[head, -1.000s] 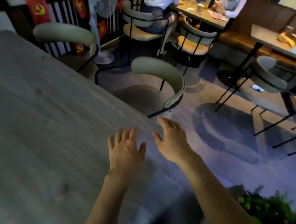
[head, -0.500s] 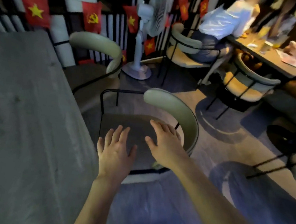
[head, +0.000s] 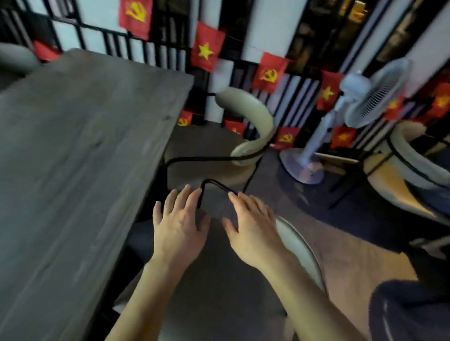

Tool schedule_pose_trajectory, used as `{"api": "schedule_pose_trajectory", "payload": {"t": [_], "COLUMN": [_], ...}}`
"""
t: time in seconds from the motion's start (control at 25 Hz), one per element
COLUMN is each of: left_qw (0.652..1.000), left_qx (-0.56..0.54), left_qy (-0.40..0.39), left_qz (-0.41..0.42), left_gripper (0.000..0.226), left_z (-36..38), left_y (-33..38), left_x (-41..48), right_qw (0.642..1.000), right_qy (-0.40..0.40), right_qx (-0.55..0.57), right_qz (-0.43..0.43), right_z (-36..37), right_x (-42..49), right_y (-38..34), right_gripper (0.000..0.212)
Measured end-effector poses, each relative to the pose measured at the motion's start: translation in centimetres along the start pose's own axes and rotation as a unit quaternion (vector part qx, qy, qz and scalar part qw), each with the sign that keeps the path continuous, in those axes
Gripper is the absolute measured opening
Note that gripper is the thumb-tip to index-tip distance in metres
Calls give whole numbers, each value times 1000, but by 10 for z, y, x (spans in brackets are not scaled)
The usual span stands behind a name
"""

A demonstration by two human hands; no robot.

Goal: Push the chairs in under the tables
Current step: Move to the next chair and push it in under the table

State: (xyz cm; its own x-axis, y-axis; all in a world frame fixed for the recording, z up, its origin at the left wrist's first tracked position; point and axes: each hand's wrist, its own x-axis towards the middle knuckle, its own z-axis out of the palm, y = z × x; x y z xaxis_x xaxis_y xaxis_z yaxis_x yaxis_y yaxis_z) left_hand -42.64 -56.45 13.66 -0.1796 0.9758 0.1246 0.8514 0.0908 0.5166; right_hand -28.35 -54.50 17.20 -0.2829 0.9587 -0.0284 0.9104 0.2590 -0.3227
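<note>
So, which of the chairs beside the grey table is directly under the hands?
The near chair, with its grey seat below both the left hand and right hand. The far chair stands further along the table, beyond the fingertips.

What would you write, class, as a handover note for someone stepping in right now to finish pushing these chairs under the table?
Left hand: open, fingers spread, holding nothing, above the near chair.
Right hand: open, empty, beside the near chair's curved backrest.
The near chair sits by the grey wooden table, its seat mostly out.
The far chair is also out, seat exposed.
Done: neither chair tucked in.
Left: take a grip on the near chair, push it under, then the far one.
</note>
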Motion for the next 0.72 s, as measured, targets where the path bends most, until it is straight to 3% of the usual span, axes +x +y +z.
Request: {"api": "schedule_pose_trajectory", "payload": {"t": [0.2,0.44,0.72], "left_qw": [991,954,925], "left_qx": [58,66,13], "left_qy": [60,128,132], "left_qz": [-101,-264,-357], "left_gripper": [61,60,57], "left_z": [15,66,159], "left_y": [33,95,165], "left_x": [0,-44,-114], "right_qw": [989,945,908], "right_qy": [-45,-131,-217], "right_qx": [-5,-21,-58], "right_qz": [-139,-298,-353], "right_z": [-9,-9,13], "right_x": [45,45,-3], "right_y": [44,103,199], "right_gripper": [60,61,61]}}
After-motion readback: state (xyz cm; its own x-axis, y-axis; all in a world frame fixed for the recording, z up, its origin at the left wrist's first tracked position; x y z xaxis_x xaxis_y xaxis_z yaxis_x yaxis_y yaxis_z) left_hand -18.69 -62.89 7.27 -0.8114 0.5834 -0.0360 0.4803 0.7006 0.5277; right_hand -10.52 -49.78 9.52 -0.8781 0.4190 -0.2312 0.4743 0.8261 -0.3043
